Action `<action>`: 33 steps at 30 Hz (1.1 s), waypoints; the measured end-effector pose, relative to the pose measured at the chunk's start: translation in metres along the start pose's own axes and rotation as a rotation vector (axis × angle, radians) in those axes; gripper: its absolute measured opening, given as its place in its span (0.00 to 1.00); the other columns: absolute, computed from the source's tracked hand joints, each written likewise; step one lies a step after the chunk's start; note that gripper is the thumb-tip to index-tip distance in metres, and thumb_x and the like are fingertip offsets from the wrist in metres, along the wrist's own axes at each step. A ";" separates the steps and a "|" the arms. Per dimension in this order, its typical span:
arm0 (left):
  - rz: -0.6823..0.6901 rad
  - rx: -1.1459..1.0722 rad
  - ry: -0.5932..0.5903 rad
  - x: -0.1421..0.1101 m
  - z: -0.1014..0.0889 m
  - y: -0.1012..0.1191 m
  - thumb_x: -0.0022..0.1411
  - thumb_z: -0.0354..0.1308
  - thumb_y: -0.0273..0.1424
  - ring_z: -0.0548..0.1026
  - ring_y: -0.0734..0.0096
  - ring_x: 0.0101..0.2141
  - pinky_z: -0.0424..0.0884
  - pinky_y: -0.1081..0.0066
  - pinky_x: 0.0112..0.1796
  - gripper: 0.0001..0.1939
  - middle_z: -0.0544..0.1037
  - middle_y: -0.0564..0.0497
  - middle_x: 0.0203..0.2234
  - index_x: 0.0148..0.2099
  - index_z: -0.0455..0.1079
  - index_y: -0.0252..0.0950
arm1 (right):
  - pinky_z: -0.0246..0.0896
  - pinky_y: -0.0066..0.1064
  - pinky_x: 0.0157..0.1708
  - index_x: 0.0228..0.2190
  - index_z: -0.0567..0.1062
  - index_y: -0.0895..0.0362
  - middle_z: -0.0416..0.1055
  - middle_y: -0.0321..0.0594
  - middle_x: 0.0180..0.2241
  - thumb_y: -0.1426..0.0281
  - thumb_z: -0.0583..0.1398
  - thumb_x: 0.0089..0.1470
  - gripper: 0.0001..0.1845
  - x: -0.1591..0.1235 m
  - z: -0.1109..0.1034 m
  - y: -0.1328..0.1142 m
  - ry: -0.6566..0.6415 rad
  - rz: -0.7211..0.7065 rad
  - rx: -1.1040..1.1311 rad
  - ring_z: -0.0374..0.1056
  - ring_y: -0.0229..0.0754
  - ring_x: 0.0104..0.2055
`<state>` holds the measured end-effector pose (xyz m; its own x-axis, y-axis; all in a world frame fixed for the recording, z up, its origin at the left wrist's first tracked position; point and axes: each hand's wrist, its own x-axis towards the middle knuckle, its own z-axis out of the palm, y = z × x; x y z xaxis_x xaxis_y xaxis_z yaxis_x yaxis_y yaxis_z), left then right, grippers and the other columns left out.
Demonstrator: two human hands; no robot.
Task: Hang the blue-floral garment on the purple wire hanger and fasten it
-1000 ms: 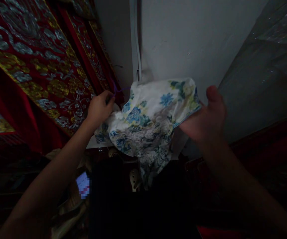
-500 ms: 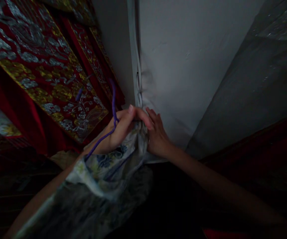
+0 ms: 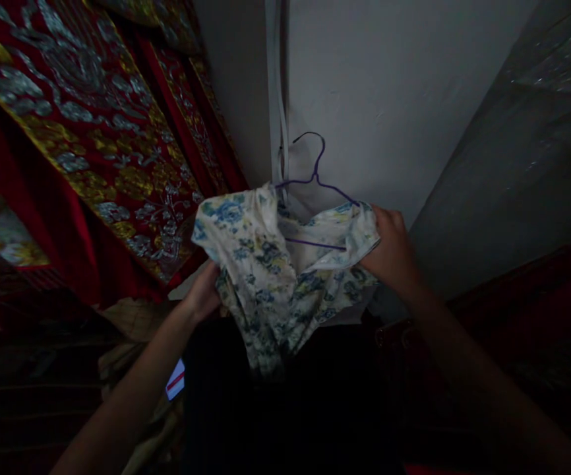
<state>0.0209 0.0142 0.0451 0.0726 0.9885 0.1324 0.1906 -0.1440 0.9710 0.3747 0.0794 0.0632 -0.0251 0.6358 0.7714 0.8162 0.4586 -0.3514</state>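
A white floral garment [image 3: 266, 264], patterned in blue and yellow, hangs on a purple hanger [image 3: 316, 178]. The hanger's hook points up, and its lower bar shows through the open neckline. My left hand [image 3: 205, 293] grips the garment's left side, its fingers partly hidden by the cloth. At the right shoulder, my right hand [image 3: 389, 251] is closed on the garment near the hanger's end. The lower part of the cloth narrows downward into shadow.
Red cloth with gold and silver embroidery [image 3: 117, 145] hangs at the left. Ahead is a pale wall [image 3: 364, 86] with a white cable [image 3: 281, 99] running down it. Clear plastic sheeting [image 3: 527, 145] covers the right side. A small bright object [image 3: 175, 379] lies below my left forearm.
My hands have moved apart from the middle to either side of the garment. The garment is now spread, with the hanger upright inside it, where before the cloth was bunched.
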 end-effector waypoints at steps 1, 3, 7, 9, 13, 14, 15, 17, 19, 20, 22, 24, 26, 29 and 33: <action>-0.080 -0.184 -0.011 -0.001 0.003 -0.009 0.62 0.45 0.64 0.74 0.46 0.57 0.73 0.45 0.54 0.40 0.80 0.42 0.53 0.62 0.69 0.41 | 0.69 0.52 0.48 0.60 0.68 0.56 0.67 0.55 0.50 0.60 0.67 0.48 0.39 0.009 -0.001 0.003 0.009 0.014 -0.017 0.70 0.62 0.49; -0.148 -0.415 -0.016 0.001 0.010 -0.024 0.60 0.49 0.65 0.71 0.47 0.61 0.70 0.48 0.57 0.42 0.77 0.43 0.57 0.63 0.68 0.40 | 0.68 0.52 0.48 0.60 0.69 0.57 0.68 0.55 0.50 0.59 0.67 0.47 0.40 0.028 -0.003 -0.002 0.014 0.009 -0.035 0.69 0.62 0.49; -0.126 -0.439 0.128 0.005 0.024 -0.039 0.55 0.67 0.50 0.67 0.48 0.63 0.64 0.54 0.62 0.37 0.75 0.44 0.59 0.61 0.69 0.38 | 0.66 0.52 0.52 0.62 0.68 0.56 0.67 0.54 0.50 0.58 0.68 0.46 0.43 0.052 -0.007 -0.030 -0.030 -0.071 -0.029 0.68 0.63 0.51; -0.086 -0.373 0.198 -0.001 0.032 -0.043 0.52 0.71 0.44 0.67 0.48 0.63 0.62 0.55 0.64 0.36 0.76 0.45 0.58 0.60 0.70 0.38 | 0.65 0.53 0.54 0.63 0.67 0.56 0.67 0.54 0.51 0.59 0.68 0.45 0.44 0.050 -0.010 -0.037 -0.052 -0.120 -0.002 0.67 0.64 0.53; -0.150 -0.286 0.251 -0.032 0.056 -0.053 0.47 0.72 0.39 0.71 0.47 0.60 0.60 0.55 0.64 0.33 0.80 0.47 0.52 0.56 0.74 0.38 | 0.58 0.56 0.60 0.61 0.69 0.53 0.66 0.52 0.56 0.62 0.68 0.45 0.42 0.016 -0.019 -0.026 -0.099 -0.211 0.082 0.63 0.64 0.59; -0.200 -0.327 0.266 -0.041 0.064 -0.056 0.46 0.72 0.38 0.72 0.46 0.58 0.61 0.55 0.63 0.32 0.81 0.46 0.51 0.55 0.74 0.38 | 0.56 0.57 0.62 0.61 0.69 0.51 0.66 0.50 0.58 0.63 0.67 0.45 0.40 0.004 -0.020 -0.022 -0.104 -0.221 0.117 0.61 0.63 0.62; -0.254 -0.394 0.284 -0.050 0.073 -0.058 0.44 0.71 0.37 0.73 0.45 0.57 0.63 0.54 0.62 0.32 0.82 0.46 0.49 0.54 0.74 0.37 | 0.53 0.57 0.64 0.60 0.70 0.51 0.65 0.48 0.60 0.63 0.67 0.46 0.38 -0.010 -0.019 -0.019 -0.099 -0.215 0.165 0.59 0.63 0.64; -0.331 -0.550 0.339 -0.063 0.091 -0.061 0.44 0.68 0.37 0.76 0.44 0.55 0.67 0.53 0.59 0.31 0.83 0.45 0.47 0.53 0.74 0.36 | 0.49 0.56 0.66 0.58 0.71 0.51 0.66 0.47 0.61 0.62 0.67 0.48 0.35 -0.043 -0.012 -0.021 -0.032 -0.115 0.318 0.57 0.60 0.67; -0.371 -0.658 0.402 -0.073 0.106 -0.061 0.44 0.66 0.35 0.78 0.45 0.52 0.69 0.53 0.57 0.32 0.83 0.45 0.44 0.54 0.73 0.34 | 0.53 0.53 0.65 0.55 0.73 0.53 0.70 0.48 0.59 0.59 0.67 0.49 0.32 -0.081 0.003 -0.033 0.076 0.144 0.549 0.61 0.57 0.65; -0.385 -0.690 0.423 -0.077 0.111 -0.059 0.44 0.66 0.34 0.78 0.45 0.51 0.69 0.53 0.56 0.34 0.83 0.45 0.43 0.55 0.72 0.33 | 0.59 0.50 0.61 0.53 0.74 0.54 0.74 0.48 0.55 0.57 0.67 0.51 0.29 -0.101 0.014 -0.042 0.116 0.344 0.697 0.67 0.55 0.60; -0.406 -0.737 0.444 -0.082 0.118 -0.054 0.44 0.66 0.34 0.79 0.46 0.50 0.70 0.53 0.55 0.36 0.83 0.45 0.43 0.57 0.71 0.32 | 0.68 0.41 0.47 0.43 0.78 0.56 0.79 0.46 0.41 0.50 0.64 0.54 0.24 -0.136 0.039 -0.060 -0.002 0.742 0.934 0.75 0.50 0.46; -0.420 -0.761 0.425 -0.087 0.120 -0.047 0.44 0.67 0.34 0.79 0.46 0.49 0.71 0.54 0.54 0.37 0.83 0.44 0.43 0.58 0.70 0.32 | 0.67 0.36 0.32 0.29 0.78 0.57 0.77 0.45 0.26 0.42 0.59 0.55 0.30 -0.158 0.062 -0.076 -0.201 0.910 1.068 0.75 0.48 0.32; -0.410 -0.761 0.395 -0.091 0.117 -0.041 0.44 0.66 0.34 0.79 0.46 0.49 0.71 0.54 0.53 0.36 0.83 0.44 0.44 0.58 0.70 0.31 | 0.59 0.32 0.23 0.20 0.75 0.56 0.70 0.41 0.18 0.35 0.56 0.51 0.36 -0.162 0.074 -0.090 -0.336 0.938 1.157 0.68 0.43 0.22; -0.392 -0.757 0.380 -0.096 0.112 -0.035 0.45 0.66 0.34 0.79 0.47 0.50 0.71 0.55 0.54 0.37 0.84 0.45 0.41 0.59 0.69 0.31 | 0.53 0.29 0.22 0.19 0.73 0.56 0.67 0.36 0.16 0.37 0.61 0.47 0.34 -0.150 0.072 -0.104 -0.420 0.820 1.209 0.61 0.37 0.20; -0.425 -0.740 0.413 -0.102 0.111 -0.033 0.44 0.67 0.35 0.77 0.47 0.53 0.69 0.55 0.57 0.36 0.83 0.45 0.40 0.57 0.70 0.31 | 0.55 0.28 0.25 0.21 0.72 0.56 0.66 0.33 0.20 0.49 0.64 0.50 0.22 -0.145 0.063 -0.115 -0.333 0.781 1.187 0.61 0.36 0.23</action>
<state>0.1160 -0.0874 -0.0222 -0.2396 0.9098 -0.3388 -0.5582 0.1564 0.8148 0.2478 -0.0261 -0.0419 -0.0727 0.9937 0.0851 -0.2578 0.0637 -0.9641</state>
